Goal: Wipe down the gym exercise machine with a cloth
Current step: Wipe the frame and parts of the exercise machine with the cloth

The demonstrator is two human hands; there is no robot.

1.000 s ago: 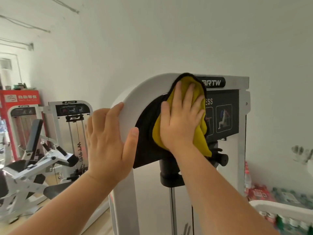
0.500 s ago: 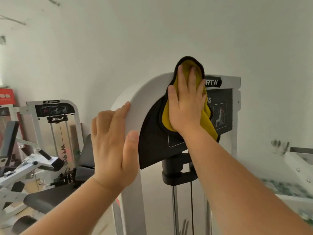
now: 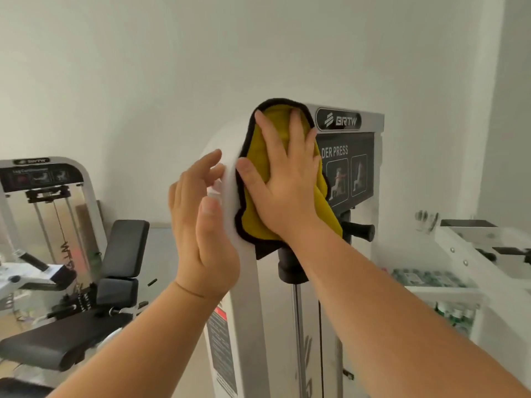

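My right hand (image 3: 287,182) presses flat, fingers spread, on the yellow black-edged cloth (image 3: 255,225) against the upper front of the white shoulder-press machine (image 3: 247,311), covering the left part of its black instruction panel (image 3: 365,145), while my left hand (image 3: 201,225) rests open-palmed, fingers straight, on the frame's curved left edge.

We are in a gym with plain white walls (image 3: 115,67). Before us stands a white weight-stack machine (image 3: 247,311) with a BRTW badge (image 3: 339,121) and exercise pictograms (image 3: 357,175); to our left, a second cable machine (image 3: 43,175) and black padded seats (image 3: 123,248).
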